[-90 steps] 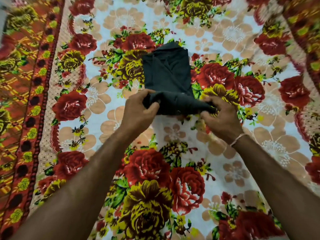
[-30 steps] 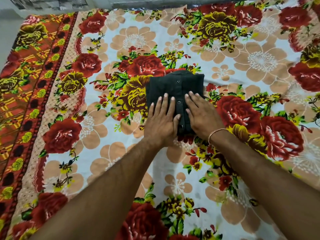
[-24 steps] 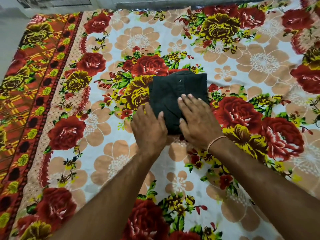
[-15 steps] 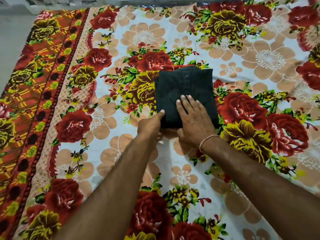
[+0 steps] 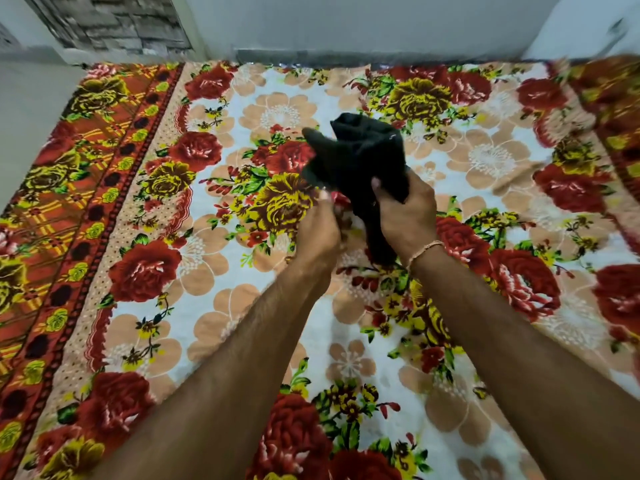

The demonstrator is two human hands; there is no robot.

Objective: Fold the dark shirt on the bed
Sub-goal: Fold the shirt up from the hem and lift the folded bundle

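dark shirt (image 5: 356, 157) bunched in right hand's (image 5: 405, 216) grip, beside left hand (image 5: 317, 230).

Folded shirt (image 5: 356, 157) now bunched, off bed, in right hand (image 5: 405, 216).

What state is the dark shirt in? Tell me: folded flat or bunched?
Bunched: the dark shirt is lifted off the bedsheet, gripped in the right hand.

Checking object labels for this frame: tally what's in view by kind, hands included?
Garments: 1, the crumpled dark fabric shirt, lifted off the bed and gripped by the right hand
Bed covers: 1, the floral red, yellow and beige bedsheet
Hands: 2, right hand plus left hand, blurred, just left of the shirt
Wrist bands: 1, thin bracelet on the right wrist
Total: 5
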